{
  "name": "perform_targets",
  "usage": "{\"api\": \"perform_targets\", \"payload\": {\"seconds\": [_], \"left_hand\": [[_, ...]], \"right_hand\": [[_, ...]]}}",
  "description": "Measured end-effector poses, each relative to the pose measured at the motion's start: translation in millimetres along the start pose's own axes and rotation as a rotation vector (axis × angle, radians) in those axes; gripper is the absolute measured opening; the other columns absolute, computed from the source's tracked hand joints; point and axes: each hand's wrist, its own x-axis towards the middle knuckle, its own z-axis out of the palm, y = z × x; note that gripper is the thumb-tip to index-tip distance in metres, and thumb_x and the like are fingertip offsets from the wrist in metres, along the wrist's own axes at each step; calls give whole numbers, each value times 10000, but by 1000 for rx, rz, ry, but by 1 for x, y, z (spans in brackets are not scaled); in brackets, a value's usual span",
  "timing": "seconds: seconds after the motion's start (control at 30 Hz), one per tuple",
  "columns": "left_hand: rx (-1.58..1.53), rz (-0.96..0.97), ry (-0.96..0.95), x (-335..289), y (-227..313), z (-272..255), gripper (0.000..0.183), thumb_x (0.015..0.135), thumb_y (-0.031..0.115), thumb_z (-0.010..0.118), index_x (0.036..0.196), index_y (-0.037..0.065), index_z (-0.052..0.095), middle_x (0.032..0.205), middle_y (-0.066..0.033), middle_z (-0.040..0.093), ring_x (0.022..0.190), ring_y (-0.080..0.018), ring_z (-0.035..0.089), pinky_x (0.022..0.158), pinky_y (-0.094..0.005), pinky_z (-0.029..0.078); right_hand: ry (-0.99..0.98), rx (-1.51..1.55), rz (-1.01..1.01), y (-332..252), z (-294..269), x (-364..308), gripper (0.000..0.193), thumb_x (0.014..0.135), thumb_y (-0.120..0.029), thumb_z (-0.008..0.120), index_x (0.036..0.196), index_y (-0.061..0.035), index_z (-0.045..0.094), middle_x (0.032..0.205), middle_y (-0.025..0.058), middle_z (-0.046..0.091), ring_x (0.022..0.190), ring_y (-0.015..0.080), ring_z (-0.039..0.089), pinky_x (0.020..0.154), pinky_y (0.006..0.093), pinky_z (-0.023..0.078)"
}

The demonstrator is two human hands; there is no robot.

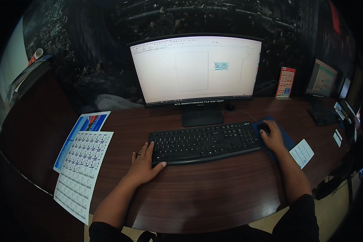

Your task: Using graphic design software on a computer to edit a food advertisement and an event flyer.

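Note:
My right hand (273, 137) is wrapped over a black computer mouse (264, 128), which rests on a blue mouse pad (285, 139). At the left end of a black keyboard (205, 142), my left hand (144, 164) lies with its fingers spread, fingertips by the keyboard's left edge and thumb along its front edge. A ring shows on one left finger. Behind the keyboard stands a lit monitor (157, 76) with a drawing program on it: a blank page outline and, to its right, a small teal graphic with marks round it.
Left of the keyboard lie a printed sheet of small labels (82, 169) and a blue print (101, 117) on the brown desk (181, 193). A white card (301, 153) sits by my right forearm. Farther right stand a red desk calendar (285, 82) and a second monitor (322, 78).

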Motion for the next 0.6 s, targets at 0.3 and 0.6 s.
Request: {"api": "perform_targets", "payload": {"seconds": [0.3, 0.6], "left_hand": [[-3, -2, -3, 0, -1, 1, 991, 941, 564, 655, 1639, 28, 198, 1665, -307, 246, 1560, -425, 254, 1244, -642, 116], [-4, -3, -7, 0, -1, 1, 995, 943, 580, 639, 1644, 34, 191, 1666, -309, 239, 1560, -429, 251, 1250, -631, 113]], "right_hand": [[44, 9, -11, -5, -1, 0, 374, 857, -104, 742, 1217, -41, 660, 1259, 182, 640, 1158, 373, 648, 977, 423, 524], [34, 0, 12, 1, 1, 1, 374, 856, -119, 753, 1204, -32, 651, 1239, 187, 641, 1146, 379, 649, 962, 417, 527]]}}
